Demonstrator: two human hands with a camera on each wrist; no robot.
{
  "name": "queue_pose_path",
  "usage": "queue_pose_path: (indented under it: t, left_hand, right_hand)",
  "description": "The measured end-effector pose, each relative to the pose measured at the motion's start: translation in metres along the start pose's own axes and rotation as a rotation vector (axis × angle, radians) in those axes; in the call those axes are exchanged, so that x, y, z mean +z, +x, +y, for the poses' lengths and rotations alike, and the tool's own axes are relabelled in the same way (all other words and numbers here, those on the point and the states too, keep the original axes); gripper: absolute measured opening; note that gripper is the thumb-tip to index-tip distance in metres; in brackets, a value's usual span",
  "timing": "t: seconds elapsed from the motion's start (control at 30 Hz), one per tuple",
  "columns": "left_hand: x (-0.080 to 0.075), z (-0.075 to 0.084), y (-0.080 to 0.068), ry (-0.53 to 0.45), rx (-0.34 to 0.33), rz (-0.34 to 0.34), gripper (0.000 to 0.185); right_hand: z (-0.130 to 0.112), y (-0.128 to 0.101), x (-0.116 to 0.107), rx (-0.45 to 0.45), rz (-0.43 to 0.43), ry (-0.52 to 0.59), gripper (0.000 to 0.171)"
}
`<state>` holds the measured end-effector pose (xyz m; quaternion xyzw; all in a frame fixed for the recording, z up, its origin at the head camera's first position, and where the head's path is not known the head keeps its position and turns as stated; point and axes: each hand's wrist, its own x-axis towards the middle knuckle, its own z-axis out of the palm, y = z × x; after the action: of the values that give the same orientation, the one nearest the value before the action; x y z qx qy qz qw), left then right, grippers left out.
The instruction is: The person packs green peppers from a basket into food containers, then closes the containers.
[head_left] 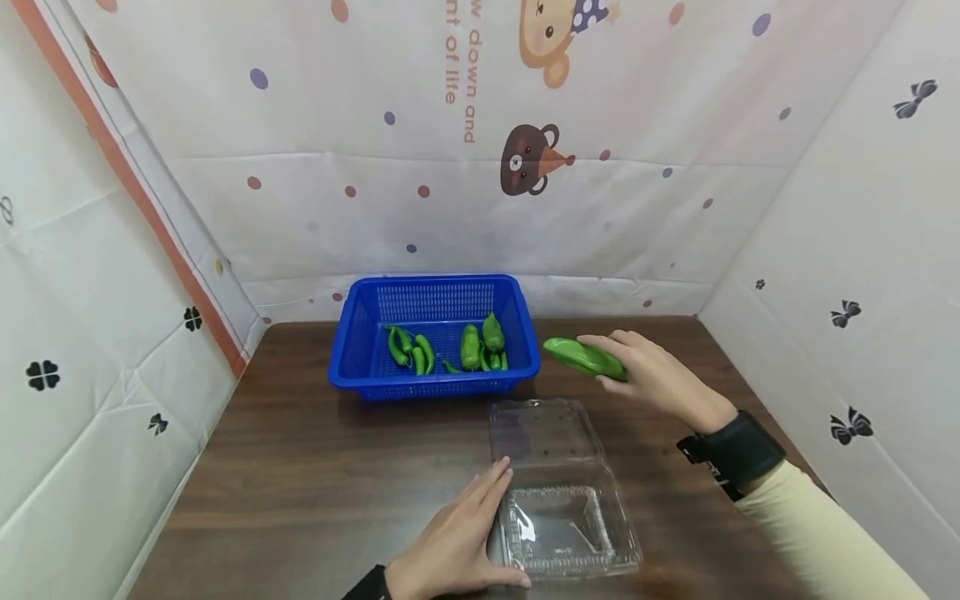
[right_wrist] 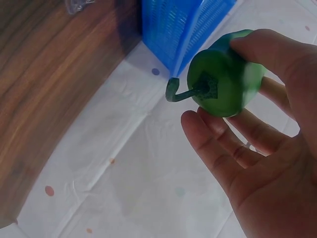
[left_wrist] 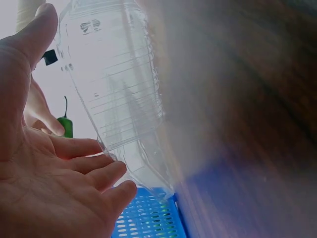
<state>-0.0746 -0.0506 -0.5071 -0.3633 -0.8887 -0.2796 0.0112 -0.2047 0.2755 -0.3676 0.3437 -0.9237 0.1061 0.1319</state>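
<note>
My right hand [head_left: 651, 372] grips a green pepper [head_left: 581, 357] in the air just right of the blue basket [head_left: 352, 342]; the right wrist view shows thumb and fingers curled round the pepper [right_wrist: 225, 82], stem end towards the camera. A clear plastic clamshell box [head_left: 558, 492] lies open on the brown table. My left hand [head_left: 457, 542] rests flat with straight fingers against the box's left edge. In the left wrist view the hand [left_wrist: 64, 163] touches the clear box [left_wrist: 116, 94]. Several green peppers [head_left: 471, 346] lie in the basket.
The brown wooden table [head_left: 315, 483] is walled in by white patterned sheets on the left, back and right. The basket stands at the table's back edge. Bare wood lies left of the box.
</note>
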Motion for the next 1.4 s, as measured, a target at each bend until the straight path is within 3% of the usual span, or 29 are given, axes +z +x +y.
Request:
queue_pose_path:
  t: [0.13, 0.47, 1.4]
  left_hand:
    - [0.0, 0.0, 0.001, 0.033, 0.017, 0.035, 0.123]
    - [0.001, -0.003, 0.001, 0.023, 0.017, 0.045, 0.124]
    - [0.0, -0.004, 0.003, -0.022, -0.008, 0.022, 0.128]
  right_hand:
    - [0.0, -0.004, 0.0, 0.008, -0.016, -0.004, 0.065]
    - [-0.003, -0.015, 0.002, 0.027, -0.042, 0.002, 0.067]
    - [-0.025, -0.046, 0.012, -0.016, 0.001, -0.007, 0.071]
